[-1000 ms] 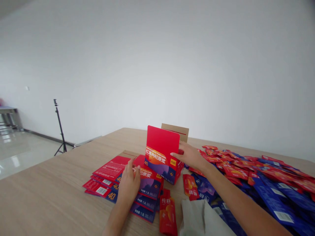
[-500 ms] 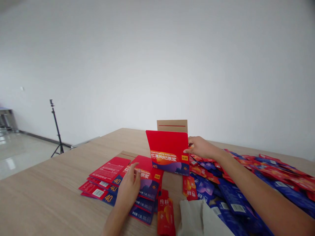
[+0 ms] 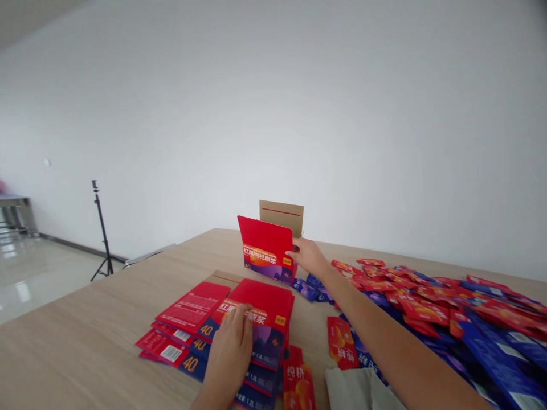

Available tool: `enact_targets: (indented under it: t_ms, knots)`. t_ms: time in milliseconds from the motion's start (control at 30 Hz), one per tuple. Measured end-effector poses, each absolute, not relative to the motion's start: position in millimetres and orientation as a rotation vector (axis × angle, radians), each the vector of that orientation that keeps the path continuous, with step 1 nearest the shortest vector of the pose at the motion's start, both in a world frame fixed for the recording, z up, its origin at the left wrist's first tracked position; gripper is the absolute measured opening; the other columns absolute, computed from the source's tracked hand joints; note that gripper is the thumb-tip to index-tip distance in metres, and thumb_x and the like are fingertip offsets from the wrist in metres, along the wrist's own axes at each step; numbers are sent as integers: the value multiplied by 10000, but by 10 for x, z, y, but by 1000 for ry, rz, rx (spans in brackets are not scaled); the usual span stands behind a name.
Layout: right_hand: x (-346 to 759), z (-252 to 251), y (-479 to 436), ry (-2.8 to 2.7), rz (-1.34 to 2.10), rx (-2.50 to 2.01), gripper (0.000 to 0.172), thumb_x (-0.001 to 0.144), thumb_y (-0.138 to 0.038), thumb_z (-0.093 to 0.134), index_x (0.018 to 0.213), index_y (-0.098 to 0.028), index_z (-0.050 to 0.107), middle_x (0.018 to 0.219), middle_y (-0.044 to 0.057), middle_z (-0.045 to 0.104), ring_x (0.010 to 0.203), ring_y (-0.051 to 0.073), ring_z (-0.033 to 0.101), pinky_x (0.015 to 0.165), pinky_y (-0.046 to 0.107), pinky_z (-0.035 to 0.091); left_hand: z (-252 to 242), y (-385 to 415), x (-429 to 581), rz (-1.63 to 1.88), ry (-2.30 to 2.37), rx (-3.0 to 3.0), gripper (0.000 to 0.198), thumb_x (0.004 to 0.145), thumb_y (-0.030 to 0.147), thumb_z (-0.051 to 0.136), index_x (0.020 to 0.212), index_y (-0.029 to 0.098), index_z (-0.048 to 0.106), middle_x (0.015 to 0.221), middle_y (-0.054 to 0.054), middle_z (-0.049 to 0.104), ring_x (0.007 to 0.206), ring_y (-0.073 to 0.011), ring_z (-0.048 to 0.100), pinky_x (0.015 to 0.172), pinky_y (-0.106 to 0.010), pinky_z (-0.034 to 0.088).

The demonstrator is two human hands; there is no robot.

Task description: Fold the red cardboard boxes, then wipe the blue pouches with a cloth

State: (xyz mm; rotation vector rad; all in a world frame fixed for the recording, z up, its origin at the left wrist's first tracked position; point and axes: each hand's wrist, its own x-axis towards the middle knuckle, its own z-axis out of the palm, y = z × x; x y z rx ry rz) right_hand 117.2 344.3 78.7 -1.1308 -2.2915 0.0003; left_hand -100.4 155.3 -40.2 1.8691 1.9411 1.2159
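Note:
My right hand (image 3: 306, 256) reaches far across the table and grips the right edge of an upright red and purple carton (image 3: 265, 249) with its brown flap raised behind. My left hand (image 3: 233, 347) lies flat, fingers together, on top of a stack of flattened red and blue cartons (image 3: 200, 324) near the front of the wooden table (image 3: 85, 336). A red pouch (image 3: 298, 378) lies just right of that stack.
A large heap of red and blue pouches (image 3: 436, 313) covers the right side of the table. A pale cloth (image 3: 363, 390) lies at the front edge. A black tripod (image 3: 101, 233) stands on the floor at left, by a white wall.
My right hand has pushed the upright carton away, toward the far side of the table and slightly left. My left hand has stayed on the flat stack.

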Motion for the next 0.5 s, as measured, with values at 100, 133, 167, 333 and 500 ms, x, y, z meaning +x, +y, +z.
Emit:
enact_targets:
  t_ms: [100,133,167,333,500]
  knots:
    - [986,695,3540,-2287,37,-1126,332,1013,-389,677,1275,-186,655,1277,88,678,1068,234,693,914,451,603,-412,1536,-982,1165,1975,1900,434,1007,432,298,1191,253,649,1238,-124,725,1196,-284,653,1063,-460,479]
    - [938,664,3563,-2285,45,-1124,342,1012,-390,677,1288,-189,650,1292,91,672,1079,238,690,918,454,603,-415,1531,-974,1144,1988,1907,438,1005,426,297,1196,251,651,1247,-128,720,1205,-294,646,1064,-471,474]
    - [898,634,3582,-2285,52,-1121,345,1013,-389,676,1294,-191,647,1301,92,669,1087,240,689,924,458,601,-417,1527,-968,1123,1998,1914,448,1005,425,291,1204,247,651,1258,-132,715,1215,-303,639,1066,-483,469]
    - [770,506,3664,-2288,69,-1102,317,1012,-378,679,1264,-186,663,1278,87,682,1091,240,690,941,467,594,-420,1507,-952,1033,2037,1925,484,1020,423,254,1245,242,642,1261,-137,705,1213,-313,627,1052,-485,464]
    - [731,430,3802,-2255,54,-1108,332,1006,-376,687,1277,-186,658,1310,92,670,1132,254,677,966,485,583,-404,1487,-957,971,2049,1927,473,1031,420,265,1257,260,649,1279,-138,694,1214,-307,627,1046,-465,467]
